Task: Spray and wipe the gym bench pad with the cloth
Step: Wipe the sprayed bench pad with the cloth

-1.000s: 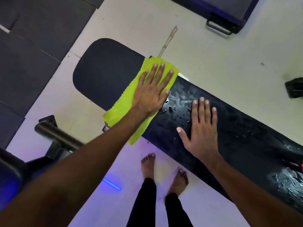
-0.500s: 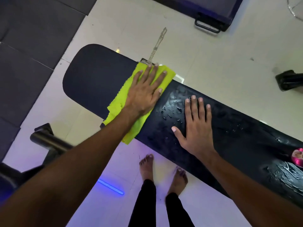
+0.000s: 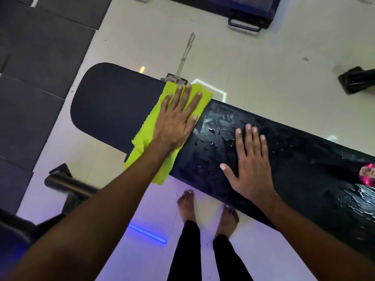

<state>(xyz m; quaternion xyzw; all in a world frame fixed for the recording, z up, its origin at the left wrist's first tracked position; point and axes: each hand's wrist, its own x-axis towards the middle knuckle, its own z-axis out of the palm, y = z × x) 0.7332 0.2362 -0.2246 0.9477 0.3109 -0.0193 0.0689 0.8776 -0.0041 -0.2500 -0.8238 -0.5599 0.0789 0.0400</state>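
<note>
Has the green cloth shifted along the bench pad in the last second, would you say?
No. The cloth under the left hand still has its far edge beside the metal bracket behind the bench pad.

No legible writing anywhere in view.
The one candidate is the pink round object [image 3: 367, 175] at the far right edge of the bench pad [image 3: 113, 106]: its top carries a pale patch with dark marks that may be a label, but they are too small and blurred to read. The pad itself, the green cloth [image 3: 150, 138] and the floor show no letters, numbers, brands or signs.
</note>
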